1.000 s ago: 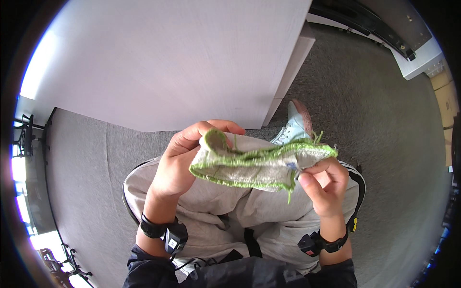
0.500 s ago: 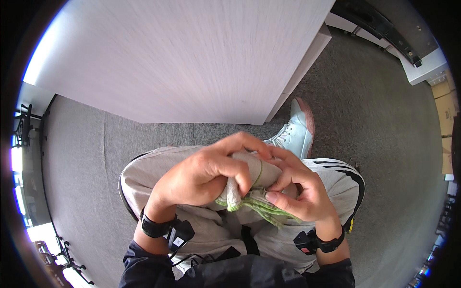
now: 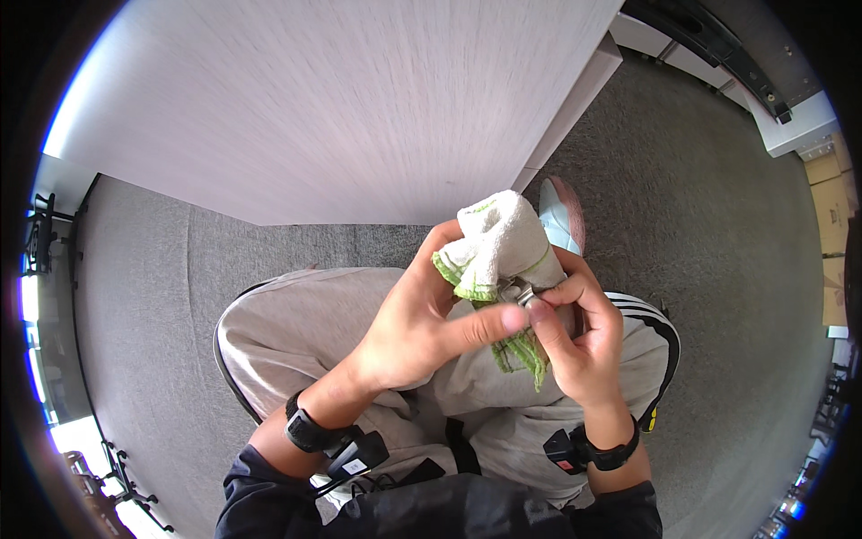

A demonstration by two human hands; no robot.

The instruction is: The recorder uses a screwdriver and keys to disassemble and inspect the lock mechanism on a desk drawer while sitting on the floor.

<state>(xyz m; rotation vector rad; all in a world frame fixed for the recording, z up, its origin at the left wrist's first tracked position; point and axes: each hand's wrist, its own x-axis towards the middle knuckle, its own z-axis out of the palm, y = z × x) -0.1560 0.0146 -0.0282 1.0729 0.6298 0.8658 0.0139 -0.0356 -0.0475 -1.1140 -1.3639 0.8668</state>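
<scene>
A white cloth (image 3: pixel 507 235) with green edging is bunched into a bundle above my lap, its far end rounded. A loose green-edged corner (image 3: pixel 521 353) hangs toward me. My left hand (image 3: pixel 409 337) supports the bundle from the left, its fingers curled behind it and partly hidden, its thumb stretched across the near side. With thumb and forefinger, my right hand (image 3: pixel 588 346) pinches at a small shiny metal piece (image 3: pixel 523 293) on the bundle; its exact kind is unclear. The other right fingers wrap behind the cloth.
A pale wood-grain panel (image 3: pixel 332 108) of furniture stands close in front. My crossed legs in light grey trousers (image 3: pixel 296 332) lie under my hands, with a light blue shoe (image 3: pixel 561 216) ahead. Cardboard boxes (image 3: pixel 831 216) are at the far right, on grey carpet (image 3: pixel 709 207).
The bundle has moved away from me and tilted up, its rounded end now pointing forward. My left hand has turned from over the cloth to its side. The metal piece has come into view.
</scene>
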